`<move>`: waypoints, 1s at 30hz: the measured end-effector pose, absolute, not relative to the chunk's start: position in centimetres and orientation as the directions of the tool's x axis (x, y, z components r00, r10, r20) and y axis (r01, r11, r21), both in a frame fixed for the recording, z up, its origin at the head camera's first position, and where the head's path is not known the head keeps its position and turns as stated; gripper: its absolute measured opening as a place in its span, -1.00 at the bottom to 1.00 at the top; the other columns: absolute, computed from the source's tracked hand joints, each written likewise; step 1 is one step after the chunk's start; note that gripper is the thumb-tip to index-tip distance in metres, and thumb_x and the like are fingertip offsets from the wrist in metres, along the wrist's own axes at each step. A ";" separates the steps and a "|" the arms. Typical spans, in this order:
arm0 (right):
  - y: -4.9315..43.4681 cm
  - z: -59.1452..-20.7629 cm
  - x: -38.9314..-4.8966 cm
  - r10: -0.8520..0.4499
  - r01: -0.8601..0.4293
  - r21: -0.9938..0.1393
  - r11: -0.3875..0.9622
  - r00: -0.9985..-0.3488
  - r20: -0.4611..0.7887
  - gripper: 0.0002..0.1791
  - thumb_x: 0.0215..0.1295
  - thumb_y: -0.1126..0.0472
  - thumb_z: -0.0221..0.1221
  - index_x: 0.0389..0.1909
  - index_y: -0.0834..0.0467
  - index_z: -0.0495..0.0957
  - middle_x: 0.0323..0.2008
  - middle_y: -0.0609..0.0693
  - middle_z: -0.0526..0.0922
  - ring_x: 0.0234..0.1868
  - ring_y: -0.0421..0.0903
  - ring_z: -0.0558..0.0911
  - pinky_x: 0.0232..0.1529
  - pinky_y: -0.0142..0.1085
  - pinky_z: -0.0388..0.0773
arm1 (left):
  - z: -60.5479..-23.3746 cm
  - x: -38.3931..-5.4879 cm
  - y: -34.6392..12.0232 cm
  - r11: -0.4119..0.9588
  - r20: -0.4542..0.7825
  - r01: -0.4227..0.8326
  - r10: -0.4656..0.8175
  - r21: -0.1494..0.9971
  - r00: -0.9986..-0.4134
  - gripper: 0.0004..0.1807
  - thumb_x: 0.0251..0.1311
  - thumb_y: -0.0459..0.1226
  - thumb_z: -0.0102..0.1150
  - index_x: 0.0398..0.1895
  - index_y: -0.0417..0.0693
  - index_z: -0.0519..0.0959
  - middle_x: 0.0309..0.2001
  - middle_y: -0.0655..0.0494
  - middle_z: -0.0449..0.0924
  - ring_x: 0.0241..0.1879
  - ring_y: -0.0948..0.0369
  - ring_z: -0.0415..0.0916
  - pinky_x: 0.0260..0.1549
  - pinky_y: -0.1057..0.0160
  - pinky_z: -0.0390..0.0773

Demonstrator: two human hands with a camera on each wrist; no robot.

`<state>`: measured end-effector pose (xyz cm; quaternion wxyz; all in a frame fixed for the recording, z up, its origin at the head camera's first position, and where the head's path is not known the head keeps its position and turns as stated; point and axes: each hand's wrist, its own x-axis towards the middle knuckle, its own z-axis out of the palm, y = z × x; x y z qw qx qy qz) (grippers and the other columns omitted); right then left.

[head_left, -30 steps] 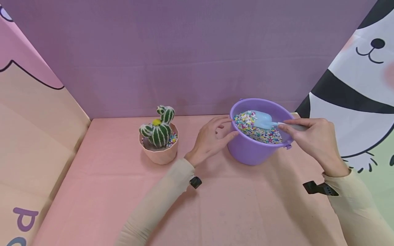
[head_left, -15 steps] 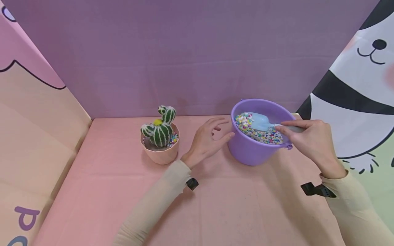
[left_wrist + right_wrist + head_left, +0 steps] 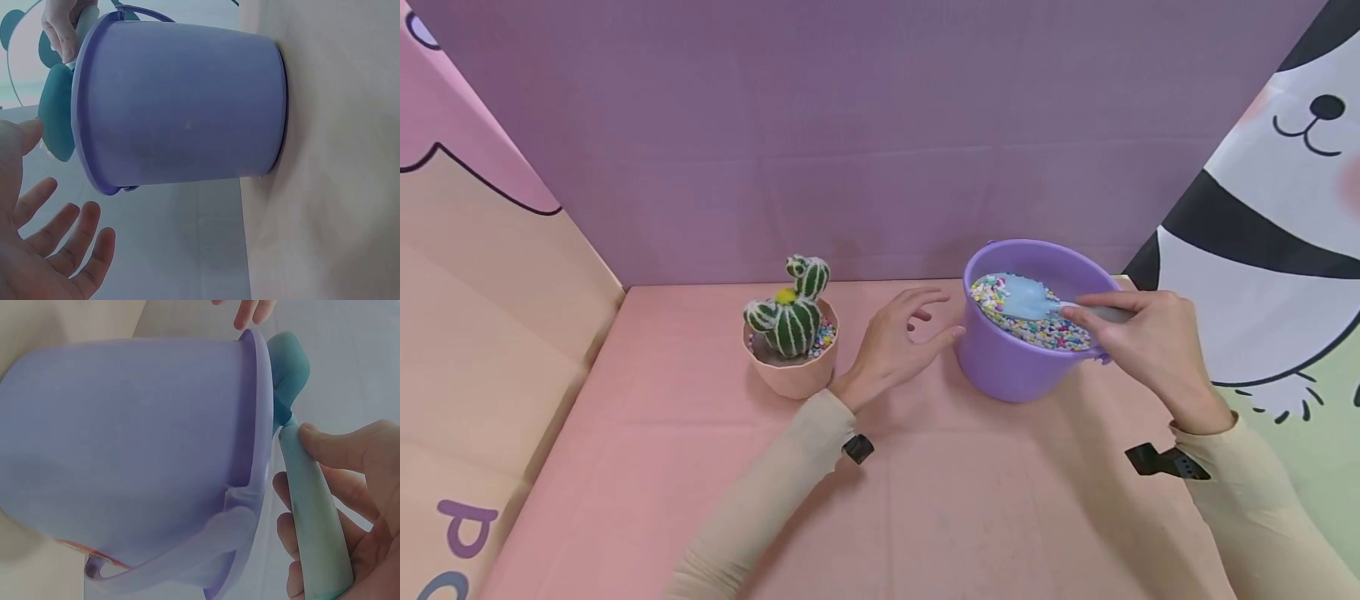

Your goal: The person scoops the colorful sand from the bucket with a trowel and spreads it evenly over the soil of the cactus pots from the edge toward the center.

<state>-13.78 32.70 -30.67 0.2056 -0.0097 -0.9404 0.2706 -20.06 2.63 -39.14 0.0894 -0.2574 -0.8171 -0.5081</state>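
My right hand (image 3: 1153, 342) grips the pale handle of a light blue toy shovel (image 3: 1028, 297). In the right wrist view, thumb and fingers wrap round that handle (image 3: 319, 519). The blade lies over the mouth of a purple bucket (image 3: 1015, 371), with small multicoloured pebbles (image 3: 1045, 333) around and below it; paler ones gather at its left end. My left hand (image 3: 891, 346), fingers loosely bent and holding nothing, hovers just left of the bucket. From the left wrist, the blade (image 3: 56, 112) rises above the rim and my thumb overlaps its edge in that view.
Left of my left hand stands a peach pot (image 3: 793, 379) with a knitted-looking green cactus (image 3: 793, 325) and some pebbles in it. A purple cloth wall (image 3: 865, 150) closes off the back of the pink tabletop (image 3: 955, 517). The bucket's handle (image 3: 181, 550) hangs down its side.
My left hand has drawn back leftward from the bucket's rim. My right hand has shifted a little left, carrying the shovel blade toward the bucket's left side.
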 end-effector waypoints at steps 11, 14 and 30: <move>31.7 -30.8 -13.9 0.082 -0.155 -0.509 0.847 -0.907 0.413 -0.64 0.19 -0.07 0.55 -0.14 0.10 0.88 -0.20 0.16 0.82 -0.35 -0.64 0.43 -0.50 -0.49 0.39 | -39.0 -19.5 1.6 0.375 0.393 0.502 0.333 0.779 -0.857 -0.39 0.34 0.09 0.40 0.41 0.18 0.57 0.41 0.23 0.56 0.12 0.16 0.68 0.05 0.18 0.69; 31.4 -30.9 -14.0 0.074 -0.170 -0.502 0.848 -0.900 0.430 -0.66 0.17 -0.06 0.56 -0.17 0.09 0.89 -0.19 0.15 0.82 -0.32 -0.64 0.42 -0.44 -0.55 0.38 | -39.1 -19.4 1.2 0.377 0.393 0.501 0.329 0.779 -0.859 -0.40 0.36 0.10 0.38 0.41 0.19 0.56 0.41 0.24 0.56 0.12 0.15 0.68 0.04 0.13 0.69; 30.2 -31.4 -14.3 0.040 -0.202 -0.509 0.837 -0.905 0.424 -0.71 0.20 -0.03 0.55 -0.18 0.08 0.89 -0.32 0.16 0.84 -0.10 -0.27 0.48 -0.41 -0.47 0.38 | -40.0 -19.1 -1.3 0.359 0.410 0.511 0.322 0.782 -0.854 -0.48 0.39 0.00 0.37 0.36 0.11 0.59 0.34 0.19 0.61 0.13 0.09 0.67 0.10 0.03 0.70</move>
